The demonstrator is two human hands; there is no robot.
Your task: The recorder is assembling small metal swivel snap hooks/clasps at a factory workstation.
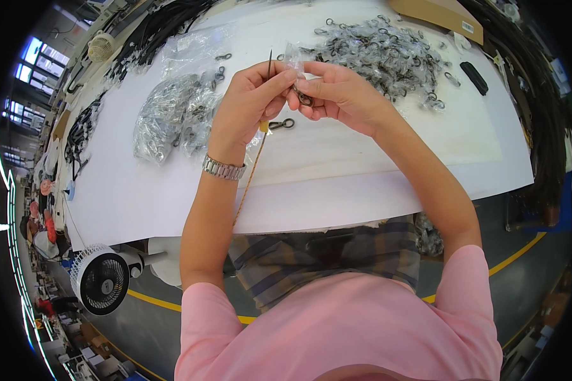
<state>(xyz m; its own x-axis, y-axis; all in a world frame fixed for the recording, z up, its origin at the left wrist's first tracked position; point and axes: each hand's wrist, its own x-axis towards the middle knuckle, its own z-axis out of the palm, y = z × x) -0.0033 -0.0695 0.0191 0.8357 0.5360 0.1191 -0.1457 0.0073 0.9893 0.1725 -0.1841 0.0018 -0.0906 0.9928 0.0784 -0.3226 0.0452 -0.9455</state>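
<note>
Pink shirt (337, 324) is seen nearest the camera, with the table (362, 184) beyond it. Over the table, a dark metal clasp (304, 99) is pinched by the fingertips of the right hand (338, 91), and the left fingertips are brought up against them. Clear wrap (292, 57) is bunched above the pinch; by which hand it is gripped cannot be told. A spike (270, 62) with a yellow handle (264, 126) is enclosed by the curled left hand (255, 95), point up.

Skin could be pricked if the wrap gave way suddenly, since the bare point is carried close to the right fingertips. The clasp could be dropped, being small, probably slick, and held only by fingertips. The cord (251, 171), which is run from near the handle toward the table edge, could be snagged and the spike tugged askew. A loose clasp (281, 124) could be knocked by the left wrist, or lost if pushed among the wrapped clasps (388, 57).
</note>
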